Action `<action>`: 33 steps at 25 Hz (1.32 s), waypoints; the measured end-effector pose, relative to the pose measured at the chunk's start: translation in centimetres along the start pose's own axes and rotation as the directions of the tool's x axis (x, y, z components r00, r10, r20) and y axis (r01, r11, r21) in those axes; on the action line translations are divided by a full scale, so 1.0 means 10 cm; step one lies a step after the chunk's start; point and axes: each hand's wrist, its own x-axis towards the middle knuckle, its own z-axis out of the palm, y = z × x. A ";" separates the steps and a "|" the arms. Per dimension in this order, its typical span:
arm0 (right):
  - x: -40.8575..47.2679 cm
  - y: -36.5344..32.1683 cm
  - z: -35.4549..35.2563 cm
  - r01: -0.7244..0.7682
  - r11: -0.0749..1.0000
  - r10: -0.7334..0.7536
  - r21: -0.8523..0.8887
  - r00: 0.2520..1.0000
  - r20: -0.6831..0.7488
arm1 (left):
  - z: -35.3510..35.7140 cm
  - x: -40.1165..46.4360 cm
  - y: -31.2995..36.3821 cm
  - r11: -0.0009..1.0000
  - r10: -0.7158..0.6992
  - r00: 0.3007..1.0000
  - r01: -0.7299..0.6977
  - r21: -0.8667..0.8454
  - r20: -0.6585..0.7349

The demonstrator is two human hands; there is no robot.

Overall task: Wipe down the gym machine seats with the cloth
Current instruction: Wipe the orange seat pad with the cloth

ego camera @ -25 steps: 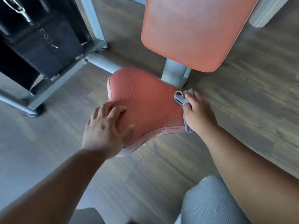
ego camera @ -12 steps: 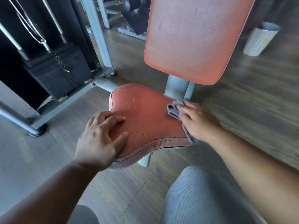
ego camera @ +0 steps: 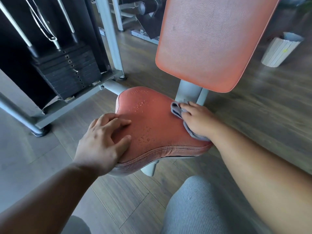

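Wiping is under way on the seat [ego camera: 157,125], centre of the frame. Right hand [ego camera: 197,120] lies on the grey cloth [ego camera: 176,108] at the seat's right rear corner, close to the grey post [ego camera: 189,92]; the fingers [ego camera: 185,108] are curled over a bunched fold of cloth and press it down, with more cloth trailing out under the palm toward the front right edge. Left hand [ego camera: 101,142] rests on the seat's left front edge, fingers loosely spread and slightly bent, holding nothing, apparently steadying the pad. Water droplets [ego camera: 143,105] sit across the middle and upper left of the seat, unwiped; judged from this, only the right strip under the cloth can have been covered, and most of the surface is left. Backrest [ego camera: 211,43], upper right of the frame, looks dull and mottled; cannot tell whether it has been wiped. Other machines' seats are not in view. Weight stack [ego camera: 67,70] at upper left, a pale bin [ego camera: 278,51] at far right on the wood floor [ego camera: 261,107].
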 end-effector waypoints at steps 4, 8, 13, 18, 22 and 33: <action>-0.05 -0.42 0.14 0.139 0.973 -0.129 -0.183 0.990 0.064 | -0.01 -0.01 -0.01 1.000 0.003 1.000 -0.003 -0.003 0.011; -0.61 -0.01 0.07 0.270 0.960 -0.276 -0.069 0.957 -0.090 | 0.00 0.00 0.00 1.000 0.006 1.000 -0.006 -0.004 0.000; 0.18 -0.22 0.11 0.003 0.989 0.009 -0.146 0.997 0.076 | 0.00 -0.01 0.03 1.000 -0.010 1.000 0.010 0.004 0.001; -0.63 -0.21 0.13 0.365 0.925 -0.371 -0.101 0.928 -0.044 | 0.01 -0.01 0.00 1.000 -0.011 1.000 0.011 -0.019 -0.014; -0.01 0.09 -0.01 0.071 0.997 -0.072 0.015 0.997 0.036 | 0.01 -0.01 0.01 1.000 -0.022 1.000 0.021 -0.012 -0.018; 0.23 -0.16 0.04 0.150 0.987 -0.143 -0.051 0.982 0.126 | 0.00 -0.02 0.01 1.000 -0.018 1.000 0.017 -0.017 -0.020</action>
